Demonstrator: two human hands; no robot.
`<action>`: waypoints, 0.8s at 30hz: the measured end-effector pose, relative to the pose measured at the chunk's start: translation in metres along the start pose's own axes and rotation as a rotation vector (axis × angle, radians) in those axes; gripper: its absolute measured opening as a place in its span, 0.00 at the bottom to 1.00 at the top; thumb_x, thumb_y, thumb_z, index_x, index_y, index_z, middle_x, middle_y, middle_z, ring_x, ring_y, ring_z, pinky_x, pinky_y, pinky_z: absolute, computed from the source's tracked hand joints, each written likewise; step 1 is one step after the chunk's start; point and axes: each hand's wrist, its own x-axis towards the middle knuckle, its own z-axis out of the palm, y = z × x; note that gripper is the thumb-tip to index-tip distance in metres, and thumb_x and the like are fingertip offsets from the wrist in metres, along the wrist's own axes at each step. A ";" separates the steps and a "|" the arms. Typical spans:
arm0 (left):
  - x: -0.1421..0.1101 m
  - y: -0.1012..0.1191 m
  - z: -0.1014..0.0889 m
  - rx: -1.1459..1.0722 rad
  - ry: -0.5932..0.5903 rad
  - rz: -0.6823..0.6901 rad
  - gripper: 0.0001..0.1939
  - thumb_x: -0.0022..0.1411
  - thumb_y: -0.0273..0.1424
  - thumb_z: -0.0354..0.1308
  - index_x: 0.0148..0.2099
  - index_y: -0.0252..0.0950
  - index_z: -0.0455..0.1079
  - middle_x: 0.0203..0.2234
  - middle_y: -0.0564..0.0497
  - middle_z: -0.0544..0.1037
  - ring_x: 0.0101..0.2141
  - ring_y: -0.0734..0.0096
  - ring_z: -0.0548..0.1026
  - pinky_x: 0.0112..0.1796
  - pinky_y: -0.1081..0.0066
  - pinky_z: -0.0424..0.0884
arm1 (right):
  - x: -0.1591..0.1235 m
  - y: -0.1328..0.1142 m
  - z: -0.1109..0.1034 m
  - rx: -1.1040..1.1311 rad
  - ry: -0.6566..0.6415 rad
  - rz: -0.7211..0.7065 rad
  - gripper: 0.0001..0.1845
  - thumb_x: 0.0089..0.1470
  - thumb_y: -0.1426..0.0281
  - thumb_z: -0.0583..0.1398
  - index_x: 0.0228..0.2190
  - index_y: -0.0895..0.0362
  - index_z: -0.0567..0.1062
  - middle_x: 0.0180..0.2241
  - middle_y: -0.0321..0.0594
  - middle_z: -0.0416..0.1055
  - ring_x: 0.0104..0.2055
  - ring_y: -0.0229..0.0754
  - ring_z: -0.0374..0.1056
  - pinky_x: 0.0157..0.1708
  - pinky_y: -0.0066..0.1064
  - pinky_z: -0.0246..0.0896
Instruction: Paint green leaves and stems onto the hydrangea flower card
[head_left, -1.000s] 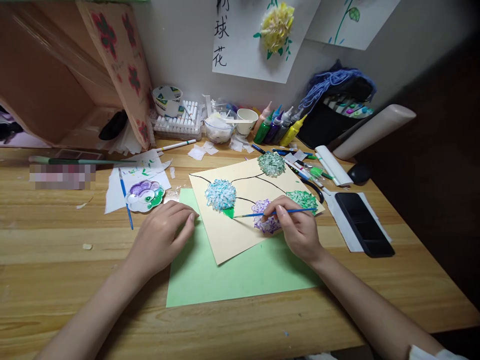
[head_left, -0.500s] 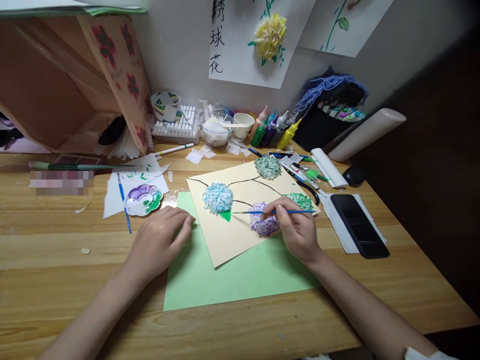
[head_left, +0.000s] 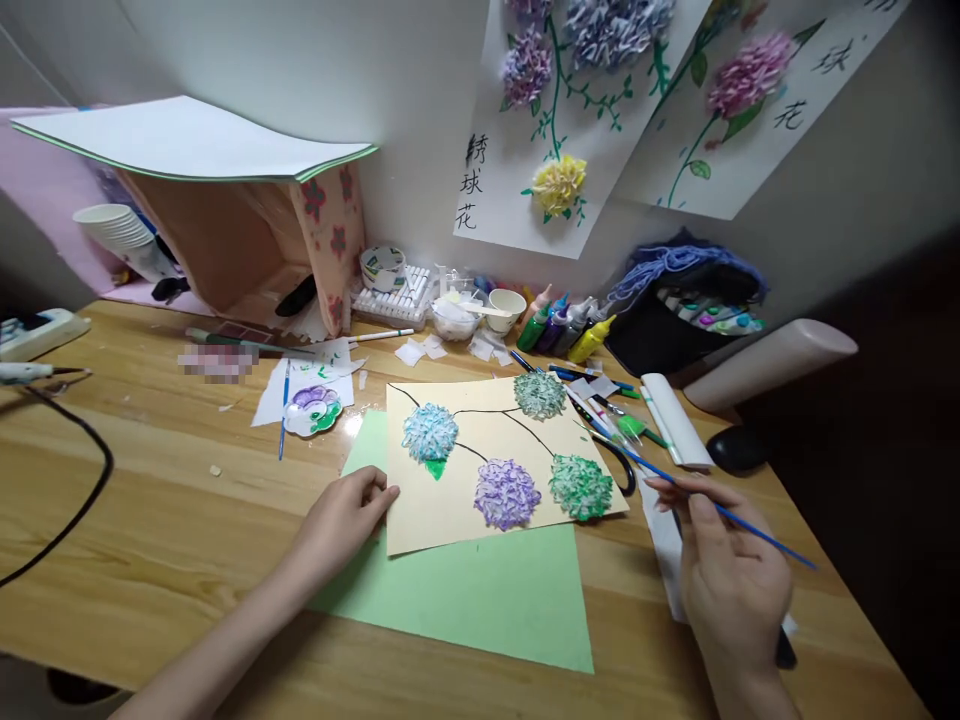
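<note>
Your right hand (head_left: 739,575) has left the cream card (head_left: 442,520) and is now beyond its right side, fingers pinched around a blue paintbrush (head_left: 772,541). The card has turned squarer to you, partly on one green sheet (head_left: 465,600). It bears four flower heads (head_left: 507,494) and one leaf (head_left: 435,468). Your left hand (head_left: 352,510), half curled, meets its left edge; whether it grips, I can't quite tell.

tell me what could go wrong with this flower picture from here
The brush in the right hand might mark the flower picture, since its tip shows by the right edge. The left hand, at the left edge, might nudge it. The green leaf could smear if wet, which I cannot tell.
</note>
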 end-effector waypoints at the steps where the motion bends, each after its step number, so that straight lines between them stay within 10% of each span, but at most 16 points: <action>1: 0.001 0.000 0.001 -0.021 0.015 -0.001 0.16 0.60 0.45 0.47 0.30 0.38 0.64 0.17 0.55 0.72 0.23 0.65 0.71 0.28 0.71 0.59 | 0.001 0.000 -0.003 0.025 0.009 0.053 0.11 0.52 0.61 0.61 0.34 0.56 0.73 0.34 0.40 0.75 0.34 0.41 0.70 0.36 0.35 0.64; 14: 0.010 -0.008 -0.019 -0.110 0.060 -0.028 0.15 0.58 0.44 0.49 0.31 0.37 0.64 0.18 0.56 0.68 0.22 0.69 0.68 0.27 0.71 0.59 | -0.013 0.007 -0.012 -0.058 -0.177 0.149 0.12 0.52 0.61 0.61 0.34 0.56 0.74 0.33 0.42 0.74 0.32 0.43 0.71 0.34 0.35 0.66; 24: 0.012 -0.011 -0.027 0.202 0.048 0.043 0.15 0.64 0.40 0.43 0.30 0.38 0.64 0.24 0.52 0.74 0.29 0.67 0.71 0.29 0.71 0.55 | -0.015 -0.035 0.082 -0.161 -0.788 -0.356 0.08 0.59 0.72 0.53 0.38 0.53 0.72 0.35 0.40 0.72 0.39 0.41 0.70 0.37 0.31 0.65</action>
